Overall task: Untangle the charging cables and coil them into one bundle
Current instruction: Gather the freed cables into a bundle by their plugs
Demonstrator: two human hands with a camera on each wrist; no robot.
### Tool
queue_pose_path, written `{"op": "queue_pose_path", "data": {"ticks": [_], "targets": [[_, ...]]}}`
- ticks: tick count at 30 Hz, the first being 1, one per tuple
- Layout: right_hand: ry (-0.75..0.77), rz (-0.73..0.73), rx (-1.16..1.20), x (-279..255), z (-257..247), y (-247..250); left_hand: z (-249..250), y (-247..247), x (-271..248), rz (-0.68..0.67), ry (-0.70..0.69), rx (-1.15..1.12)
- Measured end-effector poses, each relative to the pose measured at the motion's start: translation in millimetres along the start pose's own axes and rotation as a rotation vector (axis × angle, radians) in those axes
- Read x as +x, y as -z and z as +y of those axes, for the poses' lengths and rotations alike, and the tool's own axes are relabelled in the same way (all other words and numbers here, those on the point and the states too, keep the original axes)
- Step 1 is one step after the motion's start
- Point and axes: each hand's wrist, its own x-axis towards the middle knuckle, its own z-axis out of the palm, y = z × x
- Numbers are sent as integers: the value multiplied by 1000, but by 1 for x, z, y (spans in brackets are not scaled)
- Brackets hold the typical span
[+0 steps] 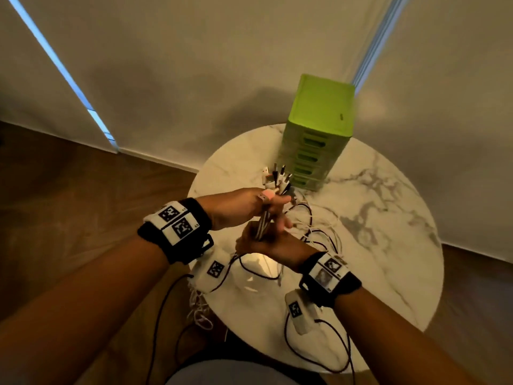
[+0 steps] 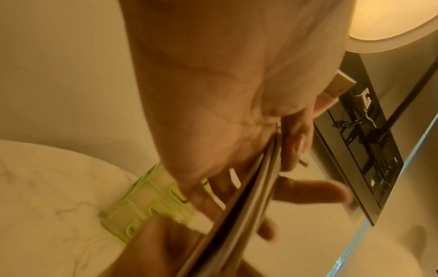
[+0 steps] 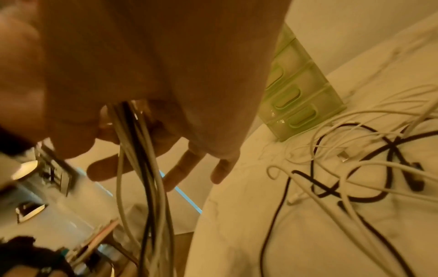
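Note:
Several white and black charging cables are gathered side by side into one bundle (image 1: 263, 223). My left hand (image 1: 244, 209) grips the bundle near its ends, and the plugs (image 1: 277, 176) fan out above my fist. Just below it, my right hand (image 1: 272, 243) has the strands running between thumb and fingers. Its fingers (image 2: 312, 191) are stretched out and blurred. In the right wrist view the bundle (image 3: 142, 168) hangs down from my right hand (image 3: 166, 75). The rest of the cables (image 1: 319, 226) lie in loose tangled loops (image 3: 355, 168) on the round marble table (image 1: 374, 218).
A green plastic drawer unit (image 1: 319, 129) stands at the table's far side, just behind the plugs. Some white cable (image 1: 200, 309) hangs over the near left edge of the table. Wooden floor and a white wall surround the table.

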Motion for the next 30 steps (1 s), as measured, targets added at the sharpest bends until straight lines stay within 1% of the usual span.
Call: {"op": "queue_pose_path", "data": {"ticks": [1, 2, 3, 4, 5, 6, 7, 8, 10, 11, 12, 13, 14, 15, 16, 17, 18, 19, 20, 21, 22, 23, 24, 25, 26, 28, 30], "targets": [[6, 18, -50, 4, 5, -3, -2, -1, 1, -30, 41, -120], [3, 65, -156, 7, 10, -5, -1, -4, 3, -30, 75, -256], [29, 136, -323, 12, 17, -8, -3, -6, 4, 13, 97, -365], [77, 246, -526, 15, 25, -11, -6, -8, 7, 82, 106, -429], [124, 317, -700, 18, 31, -14, -8, -8, 8, 166, 107, -466], [134, 344, -791, 19, 33, -15, -11, -7, 10, 240, 110, -491], [107, 318, -767, 19, 32, -16, -14, -7, 12, 296, 113, -512], [74, 238, -684, 19, 30, -15, -17, -5, 14, 342, 113, -531], [28, 31, -512, 13, 28, -8, -25, -5, 18, 406, 109, -522], [24, -24, -477, 7, 29, -2, -29, -5, 21, 429, 101, -504], [33, -22, -441, -1, 31, 7, -31, -7, 24, 452, 91, -474], [52, 42, -404, -10, 36, 17, -32, -9, 27, 479, 84, -427], [80, 165, -390, -17, 43, 31, -33, -12, 30, 501, 81, -370], [101, 328, -426, -24, 54, 47, -34, -15, 34, 516, 80, -321], [82, 497, -510, -29, 68, 66, -35, -18, 38, 524, 82, -288], [12, 624, -616, -35, 81, 83, -36, -21, 42, 525, 88, -270], [-106, 675, -710, -41, 92, 97, -37, -25, 46, 518, 97, -258], [-230, 638, -773, -47, 102, 106, -37, -29, 51, 509, 112, -257], [-313, 524, -816, -53, 111, 109, -38, -34, 56, 503, 132, -265], [-344, 368, -851, -59, 116, 107, -38, -38, 61, 505, 153, -282], [-337, 217, -876, -64, 120, 103, -38, -42, 68, 512, 175, -302], [-314, 105, -878, -69, 122, 98, -38, -46, 74, 520, 197, -313], [-291, 42, -868, -72, 124, 97, -38, -48, 80, 529, 221, -310], [-267, 28, -852, -74, 121, 97, -38, -49, 84, 532, 239, -297], [-241, 53, -818, -74, 119, 103, -37, -50, 89, 530, 248, -285], [-206, 150, -722, -69, 114, 121, -38, -50, 97, 523, 251, -289], [-171, 256, -695, -60, 106, 143, -38, -51, 103, 532, 253, -315]]}}
